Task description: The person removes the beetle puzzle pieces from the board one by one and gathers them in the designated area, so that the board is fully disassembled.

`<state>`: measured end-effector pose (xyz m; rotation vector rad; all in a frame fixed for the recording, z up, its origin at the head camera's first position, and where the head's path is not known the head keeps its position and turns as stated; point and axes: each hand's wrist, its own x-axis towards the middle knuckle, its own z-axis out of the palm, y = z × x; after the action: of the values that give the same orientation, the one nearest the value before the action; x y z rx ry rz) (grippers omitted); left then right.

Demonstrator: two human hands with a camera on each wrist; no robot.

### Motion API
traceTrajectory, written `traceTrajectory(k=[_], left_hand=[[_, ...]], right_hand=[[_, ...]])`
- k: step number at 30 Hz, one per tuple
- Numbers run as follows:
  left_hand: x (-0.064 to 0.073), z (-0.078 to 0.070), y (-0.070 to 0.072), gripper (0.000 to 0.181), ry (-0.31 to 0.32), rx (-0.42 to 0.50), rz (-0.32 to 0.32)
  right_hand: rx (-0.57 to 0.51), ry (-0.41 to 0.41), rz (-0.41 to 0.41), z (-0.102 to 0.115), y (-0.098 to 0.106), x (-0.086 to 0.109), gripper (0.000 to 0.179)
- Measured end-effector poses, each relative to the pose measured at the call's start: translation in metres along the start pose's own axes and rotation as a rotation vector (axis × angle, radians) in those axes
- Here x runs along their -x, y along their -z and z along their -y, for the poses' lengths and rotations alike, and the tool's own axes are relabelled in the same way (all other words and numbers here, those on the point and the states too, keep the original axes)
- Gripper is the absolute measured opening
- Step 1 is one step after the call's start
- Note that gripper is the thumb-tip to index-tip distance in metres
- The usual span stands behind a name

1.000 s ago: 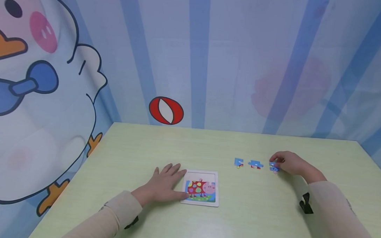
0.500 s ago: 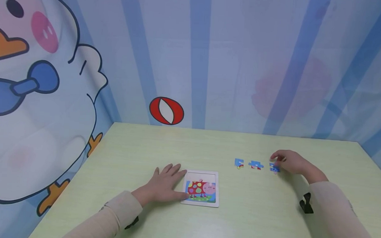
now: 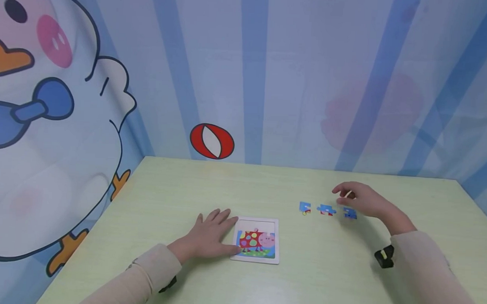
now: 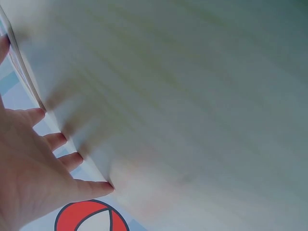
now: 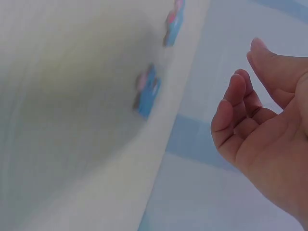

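My left hand (image 3: 208,235) lies spread on the table, its thumb and a fingertip at the left edge of a white puzzle tray (image 3: 277,242). Inside the tray, the lower part is filled with a picture of a pink pig and a red spotted body; the upper strip shows bare white. Above the row of loose pieces my right hand (image 3: 364,198) hovers, fingers loosely bent and holding nothing. That row has a left puzzle piece (image 3: 304,207), a middle puzzle piece (image 3: 326,210) and a right puzzle piece (image 3: 349,213), all mostly blue. The right wrist view shows a blue piece (image 5: 148,98) below the raised hand (image 5: 269,106).
The pale wooden table (image 3: 210,182) reaches back to a blue striped cloth backdrop (image 3: 286,82). Printed on the cloth are a large white duck (image 3: 45,185) and a red and white ball (image 3: 212,141). A dark wrist device (image 3: 385,256) hangs under the right sleeve.
My right hand has lifted off the right puzzle piece and shifted up and to the left, leaving that piece on the table. The left hand and tray have stayed put.
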<state>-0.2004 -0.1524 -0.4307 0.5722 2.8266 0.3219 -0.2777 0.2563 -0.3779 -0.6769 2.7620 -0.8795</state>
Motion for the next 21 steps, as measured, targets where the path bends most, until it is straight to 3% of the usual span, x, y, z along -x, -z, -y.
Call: traceTrajectory(k=[11,15,21], left_hand=[[0.001,-0.001,0.0,0.084,-0.004,0.005,0.001],[0.0,-0.001,0.0,0.084,-0.005,0.003,0.001],[0.0,-0.001,0.001,0.084,0.0,0.0,0.001]], right_hand=[[-0.051,0.14,0.021,0.049,-0.013,-0.011,0.031],[-0.122,0.142,0.064,0.064,-0.019,-0.016,0.031],[-0.108,0.19,0.087,0.082,-0.033,-0.026,0.032]])
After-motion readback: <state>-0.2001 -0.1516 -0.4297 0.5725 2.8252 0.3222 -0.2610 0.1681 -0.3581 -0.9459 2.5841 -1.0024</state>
